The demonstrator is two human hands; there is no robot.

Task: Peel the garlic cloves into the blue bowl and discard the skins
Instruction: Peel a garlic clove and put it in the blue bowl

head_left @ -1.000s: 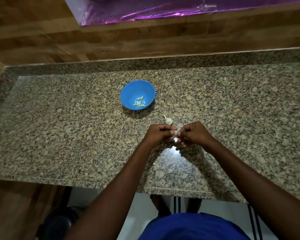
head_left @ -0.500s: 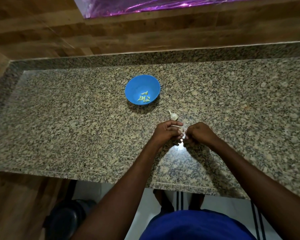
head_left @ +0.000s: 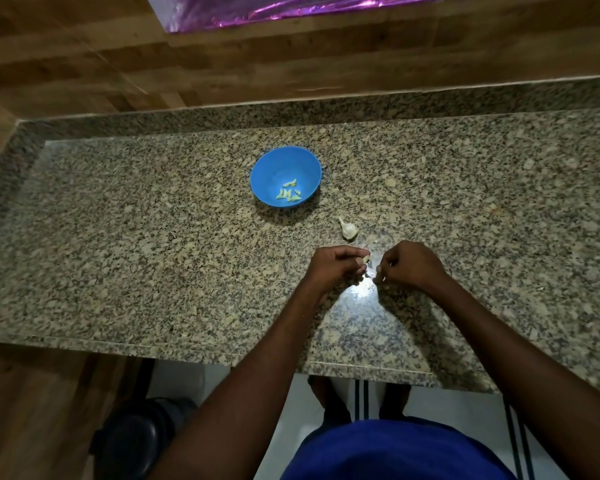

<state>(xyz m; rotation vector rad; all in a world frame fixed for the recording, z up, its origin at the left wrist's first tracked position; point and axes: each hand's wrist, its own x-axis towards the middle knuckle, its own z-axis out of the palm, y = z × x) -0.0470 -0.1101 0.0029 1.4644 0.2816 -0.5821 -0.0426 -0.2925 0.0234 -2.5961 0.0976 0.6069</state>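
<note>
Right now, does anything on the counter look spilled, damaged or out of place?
Nothing stands out. Peeled cloves sit inside the upright blue bowl, a garlic piece lies on the granite counter near the hands.

Home kitchen: speckled granite counter (head_left: 153, 237), wood-panelled wall (head_left: 291, 64), blue bowl (head_left: 274, 168).

The speckled brown-and-grey granite counter (head_left: 153, 237) is polished smooth, glossy enough to throw back a bright glare near its front edge. The round blue bowl (head_left: 274, 168) looks like smooth plastic (faintly shiny). Behind runs matt wood-grain panelling (head_left: 257, 74), under crinkled, glossy purple foil (head_left: 291, 8).
</note>
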